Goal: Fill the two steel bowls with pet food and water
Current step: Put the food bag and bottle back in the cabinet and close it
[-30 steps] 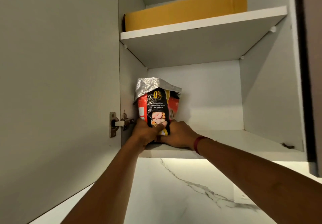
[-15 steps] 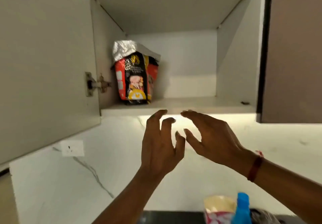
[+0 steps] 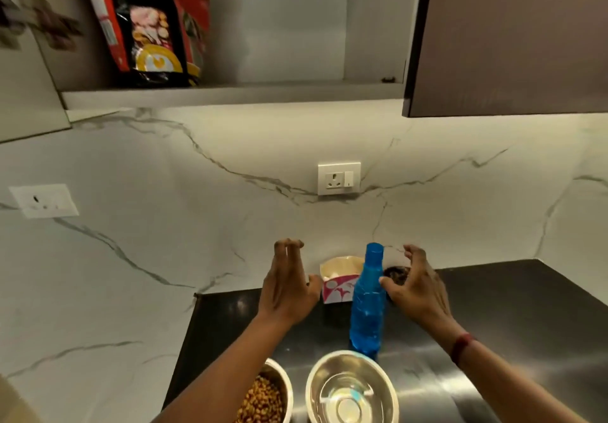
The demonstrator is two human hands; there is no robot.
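Two steel bowls stand at the near edge of the dark counter. The left bowl (image 3: 281,386) holds brown pet food kibble (image 3: 261,403) and my left forearm partly covers it. The right bowl (image 3: 352,389) shows a shiny inside; whether it holds water I cannot tell. A blue bottle (image 3: 367,307) with its cap on stands upright just behind the right bowl. My left hand (image 3: 286,287) hovers left of the bottle, fingers relaxed, holding nothing. My right hand (image 3: 416,287) hovers just right of the bottle, fingers spread and loosely bent. The red and black pet food bag (image 3: 151,21) stands on the cabinet shelf above.
A pink and white paper carton (image 3: 337,282) sits against the marble backsplash behind the bottle, with a dark round thing (image 3: 394,274) beside it. A wall socket (image 3: 339,178) is above them. The open cabinet door (image 3: 23,60) hangs at upper left, a closed brown door (image 3: 510,37) at upper right.
Both hands let go of the pet food bag on the shelf and came down to counter level either side of the blue bottle. The view tilted down, bringing the bowls into sight.
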